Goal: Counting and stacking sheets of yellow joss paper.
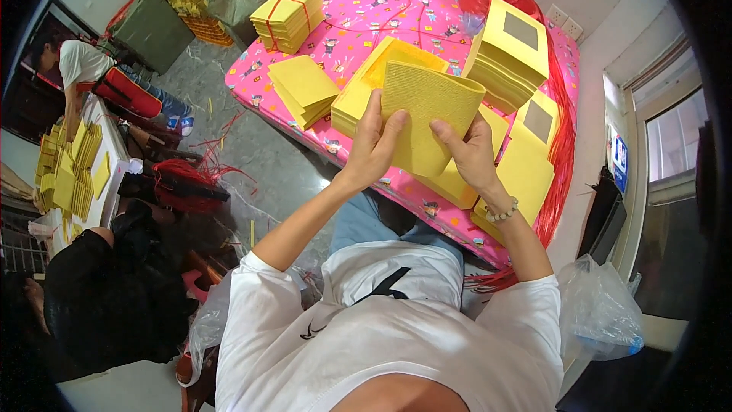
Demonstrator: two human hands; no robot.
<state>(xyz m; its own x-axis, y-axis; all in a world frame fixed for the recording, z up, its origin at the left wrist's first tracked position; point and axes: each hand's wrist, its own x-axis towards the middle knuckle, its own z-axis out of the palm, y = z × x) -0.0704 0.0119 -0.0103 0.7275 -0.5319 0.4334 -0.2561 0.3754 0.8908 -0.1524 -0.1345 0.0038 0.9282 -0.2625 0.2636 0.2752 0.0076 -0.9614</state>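
Note:
In front of me a folded sheaf of coarse yellow paper [425,137] is held upright between both hands, its rounded fold toward the upper right. My left hand [374,143] grips its left side, thumb on the near face. On the right side my right hand [471,154] pinches it the same way; a beaded bracelet circles that wrist. Right behind the sheaf lies a wide stack of yellow paper [352,103], partly covered by it. Folded yellow sheets [301,90] lie to its left. A tall yellow stack [499,65] with a grey rectangle on top stands to the right.
A pink patterned cloth [366,0] covers the table. On it sit a red-tied yellow bundle [288,19], more yellow paper [526,172] and long red strands [563,137]. At left, people work beside a white table [107,175] with yellow paper. A plastic bag [602,309] hangs at right.

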